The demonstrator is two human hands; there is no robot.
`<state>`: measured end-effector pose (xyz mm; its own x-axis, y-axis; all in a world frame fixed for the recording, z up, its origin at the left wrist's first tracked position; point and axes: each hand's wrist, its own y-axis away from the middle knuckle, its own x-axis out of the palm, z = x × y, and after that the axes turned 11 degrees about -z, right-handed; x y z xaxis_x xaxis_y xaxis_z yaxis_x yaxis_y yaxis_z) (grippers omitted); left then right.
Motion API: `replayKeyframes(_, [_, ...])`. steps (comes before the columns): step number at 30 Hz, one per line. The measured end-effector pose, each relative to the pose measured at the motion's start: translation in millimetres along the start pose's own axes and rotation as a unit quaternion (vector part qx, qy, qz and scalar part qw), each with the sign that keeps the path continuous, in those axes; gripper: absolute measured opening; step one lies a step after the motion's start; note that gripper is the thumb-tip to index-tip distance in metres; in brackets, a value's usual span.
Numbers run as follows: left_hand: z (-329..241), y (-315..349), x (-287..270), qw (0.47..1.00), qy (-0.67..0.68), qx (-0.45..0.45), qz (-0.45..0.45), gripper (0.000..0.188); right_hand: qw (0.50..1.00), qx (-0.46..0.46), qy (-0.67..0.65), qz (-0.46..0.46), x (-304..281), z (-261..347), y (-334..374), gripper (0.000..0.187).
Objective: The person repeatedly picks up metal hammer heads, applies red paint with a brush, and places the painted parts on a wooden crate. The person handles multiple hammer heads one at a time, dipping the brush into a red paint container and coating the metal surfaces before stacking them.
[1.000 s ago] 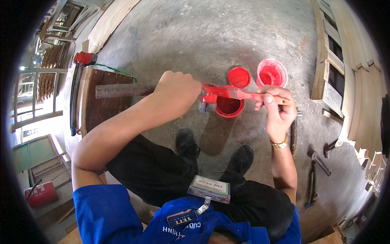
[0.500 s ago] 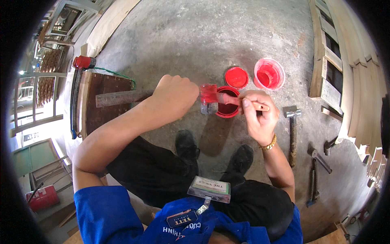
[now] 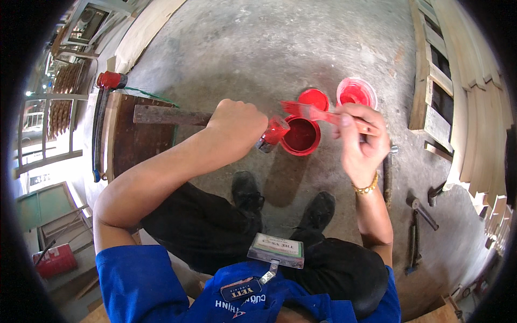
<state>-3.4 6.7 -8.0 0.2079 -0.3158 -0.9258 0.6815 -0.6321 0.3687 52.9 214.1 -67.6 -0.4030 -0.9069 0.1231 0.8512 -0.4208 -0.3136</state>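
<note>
In my left hand (image 3: 237, 126), closed in a fist, is a hammer (image 3: 172, 115). Its worn wooden handle points left. The head, just right of the fist, is wet red on its upper part and bare dark metal below. My right hand (image 3: 365, 141) grips a paintbrush (image 3: 319, 114) by its handle, with the red-coated bristles pointing left. The brush is apart from the hammer head, over the far rim of an open can of red paint (image 3: 318, 144). A round red lid (image 3: 313, 98) lies behind the can, partly covered by the bristles.
A pale paint-smeared tub (image 3: 374, 94) stands behind my right hand. Several hammers, one of them (image 3: 423, 212) in plain sight, lie on the concrete floor at right. Stacked timber (image 3: 476, 118) lines the right side. A brown wooden box (image 3: 142, 145) with a red-topped tool (image 3: 111, 80) is at left.
The brush has come off the hammer head and moved right and a little farther away with my right hand. In my left hand the hammer has turned, tilting its red head.
</note>
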Motion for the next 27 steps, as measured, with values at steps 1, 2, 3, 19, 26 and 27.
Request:
replayKeyframes(1, [0, 1, 1, 1.0, -0.002, 0.002, -0.014, 0.008, 0.998, -0.011, 0.05, 0.036, 3, -4, 0, 0.011])
replayKeyframes(2, [-1, 1, 2, 1.0, -0.004, 0.003, -0.028, 0.007, 0.993, -0.064, 0.084, 0.061, 10, -5, 2, 0.009])
replayKeyframes(3, [-1, 1, 0, 1.0, -0.001, 0.002, -0.015, 0.009, 0.985, -0.122, 0.098, 0.078, 18, -7, 2, 0.01])
replayKeyframes(19, [3, -1, -4, 1.0, -0.009, -0.008, 0.011, 0.012, 0.966, -0.19, 0.105, 0.14, 2, -15, 10, 0.012])
replayKeyframes(26, [1, 1, -6, 1.0, -0.011, 0.0, 0.028, 0.016, 0.972, -0.194, 0.089, 0.094, 7, -7, 4, 0.009])
replayKeyframes(27, [1, 0, -5, 1.0, -0.012, 0.0, 0.027, 0.016, 0.976, -0.177, 0.084, 0.094, 13, -9, 7, 0.009])
